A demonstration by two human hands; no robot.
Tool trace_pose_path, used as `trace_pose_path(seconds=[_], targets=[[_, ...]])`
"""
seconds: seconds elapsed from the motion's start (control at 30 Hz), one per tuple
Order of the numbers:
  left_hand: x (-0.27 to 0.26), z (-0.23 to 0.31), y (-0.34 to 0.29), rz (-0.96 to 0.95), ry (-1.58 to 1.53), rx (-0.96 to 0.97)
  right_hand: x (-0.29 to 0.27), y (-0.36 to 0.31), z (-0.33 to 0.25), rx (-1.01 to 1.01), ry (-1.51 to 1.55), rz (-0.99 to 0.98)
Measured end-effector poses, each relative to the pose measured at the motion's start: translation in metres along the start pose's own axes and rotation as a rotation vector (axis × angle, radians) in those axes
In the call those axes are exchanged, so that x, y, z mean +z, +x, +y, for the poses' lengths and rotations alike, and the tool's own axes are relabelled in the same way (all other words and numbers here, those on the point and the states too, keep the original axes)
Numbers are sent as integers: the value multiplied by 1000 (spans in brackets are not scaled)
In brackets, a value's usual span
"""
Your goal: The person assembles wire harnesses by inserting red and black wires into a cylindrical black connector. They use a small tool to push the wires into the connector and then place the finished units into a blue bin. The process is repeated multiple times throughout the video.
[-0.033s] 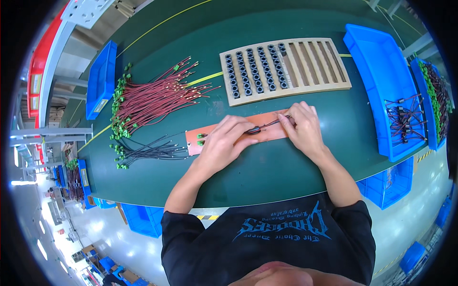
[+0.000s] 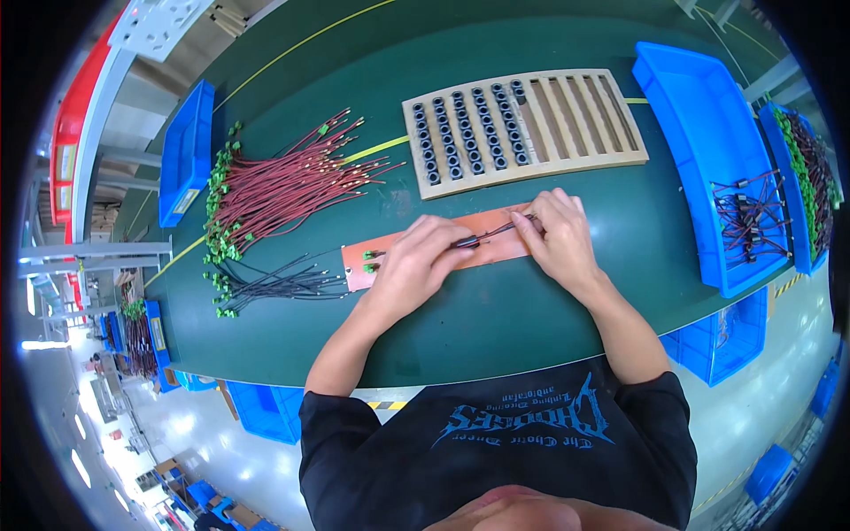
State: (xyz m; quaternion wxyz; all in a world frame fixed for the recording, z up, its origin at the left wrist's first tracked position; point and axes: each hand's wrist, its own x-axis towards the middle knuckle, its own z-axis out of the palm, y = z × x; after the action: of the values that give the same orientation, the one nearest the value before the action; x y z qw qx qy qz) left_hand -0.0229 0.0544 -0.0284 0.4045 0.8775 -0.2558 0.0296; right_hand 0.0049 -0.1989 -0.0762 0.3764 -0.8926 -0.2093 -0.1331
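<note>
An orange-brown board [image 2: 354,276] lies in front of me on the green table. Over its middle, my left hand [image 2: 412,265] is closed around a small black cylindrical part [image 2: 466,242], with thumb and fingers at its sides. Thin dark wires [image 2: 500,230] run from that part toward the right. At the board's right end, my right hand [image 2: 560,239] pinches these wires between thumb and fingers; the ends are hidden. Two small green connectors [image 2: 370,257] show on the board, left of my left hand.
Red wires [image 2: 288,186] with green connectors and a bundle of black wires [image 2: 288,281] lie left. Beyond the board sits a wooden rack [image 2: 531,173] partly filled with black cylindrical parts. At right, a blue bin [image 2: 695,168] holds wired assemblies; another blue bin [image 2: 186,155] stands far left.
The black part in my left hand has tilted slightly, and the left fingers have shifted a little. My right hand keeps its pinch in nearly the same place.
</note>
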Motion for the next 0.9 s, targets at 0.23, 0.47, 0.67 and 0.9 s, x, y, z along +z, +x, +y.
trace_pose_path(seconds=[0.23, 0.47, 0.67, 0.9], targets=[[1, -3, 6, -65, 192, 264, -1, -2, 4, 8, -3, 5], [-2, -5, 3, -65, 389, 288, -1, -3, 4, 8, -8, -2], [5, -18, -7, -33, 296, 148, -1, -2, 3, -3, -7, 5], [25, -22, -16, 296, 350, 334, -2, -1, 4, 7, -6, -7]])
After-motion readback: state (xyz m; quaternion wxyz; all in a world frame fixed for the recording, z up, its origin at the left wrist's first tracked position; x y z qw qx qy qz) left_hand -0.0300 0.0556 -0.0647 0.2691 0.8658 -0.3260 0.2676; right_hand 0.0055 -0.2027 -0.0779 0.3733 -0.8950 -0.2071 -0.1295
